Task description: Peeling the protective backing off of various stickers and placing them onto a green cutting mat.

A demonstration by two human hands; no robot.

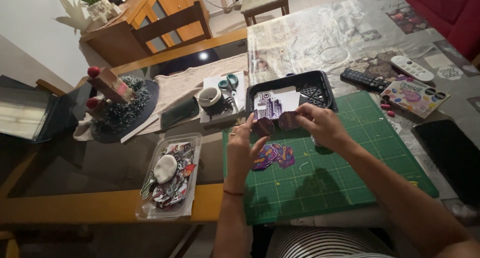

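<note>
Left hand (pixel 246 140) pinches one dark round cutout (pixel 264 126), right hand (pixel 320 124) pinches another (pixel 288 120), above the green cutting mat (pixel 360 153). Seemingly mid-pairing; next they need lining up edge to edge

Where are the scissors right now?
The scissors lie on the white board left of the black tray, just right of the tape roll, beyond the left hand.
</note>
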